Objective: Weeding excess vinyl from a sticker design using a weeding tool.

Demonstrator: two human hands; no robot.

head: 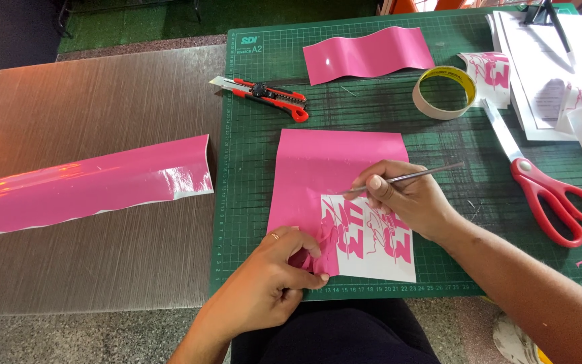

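On the green gridded cutting mat [250, 202] that covers the right part of the counter [102, 135] lies a glossy pink vinyl sheet [325, 162], its lower right corner stripped back to white backing with pink cut shapes left on it. The right hand [405, 199] is closed around a thin metal weeding tool [412, 176], whose tip rests on the sheet. The left hand [281, 259] pinches the peeled pink strip [321, 246] at the sheet's lower edge, with red-handled scissors [547, 195] and a roll of tape [444, 92] well apart to the right.
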